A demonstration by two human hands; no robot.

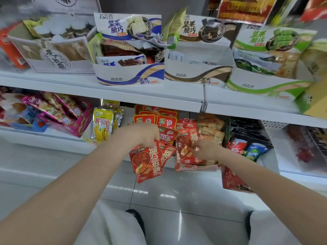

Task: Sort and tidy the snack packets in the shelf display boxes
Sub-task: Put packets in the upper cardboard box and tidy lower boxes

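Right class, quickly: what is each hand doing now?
Left hand: grips red snack packets.
Right hand: pinches a red packet in the box.

1. Upper shelf: white metal board with a seam at its front edge right of centre.
2. Lower shelf: white, set below and further forward.
3. Back wall: plain grey panel.
4. Floor: glossy pale tiles with thin dark joints, reflecting overhead light.
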